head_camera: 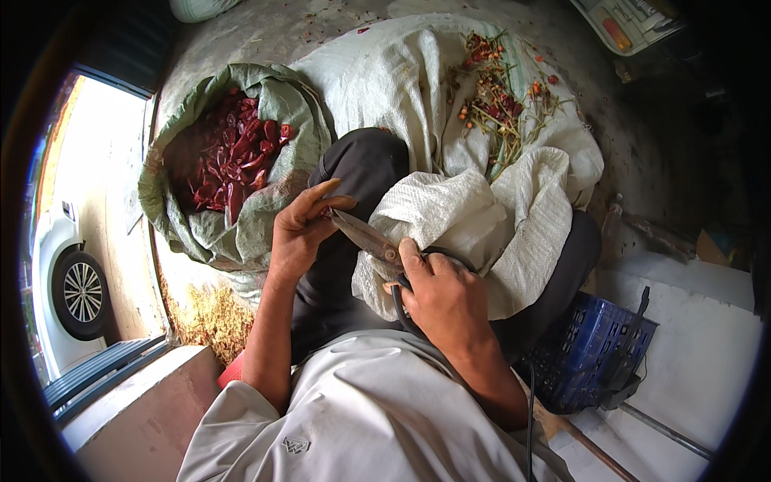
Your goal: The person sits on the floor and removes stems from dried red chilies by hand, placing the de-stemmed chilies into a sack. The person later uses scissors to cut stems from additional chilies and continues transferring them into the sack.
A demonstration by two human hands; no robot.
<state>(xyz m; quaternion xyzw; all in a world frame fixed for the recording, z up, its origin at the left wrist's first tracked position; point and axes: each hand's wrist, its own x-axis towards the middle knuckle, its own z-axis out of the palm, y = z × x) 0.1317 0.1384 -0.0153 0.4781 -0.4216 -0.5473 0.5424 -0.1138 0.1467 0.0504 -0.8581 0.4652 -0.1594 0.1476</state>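
Note:
My left hand (307,226) holds a small dark red piece, probably dried chilli, between thumb and fingers, at the tips of the scissor blades. Rusty metal scissors (370,240) with dark handles are in my right hand (443,289), their blades pointing at my left fingertips; the blades look almost closed together. Left of my knee stands a green woven sack (295,114) with its rim rolled down, full of dried red chillies (241,150). A white woven sack (446,205) lies bunched in front of me, partly under my right hand. Most of the held piece is hidden by my fingers.
Chilli stems and scraps (503,114) lie on a large white sack (373,78) ahead. A blue plastic crate (593,352) stands at the right. Yellowish chilli seeds or scraps (208,319) are heaped at the left. A car wheel (80,294) shows outside the doorway.

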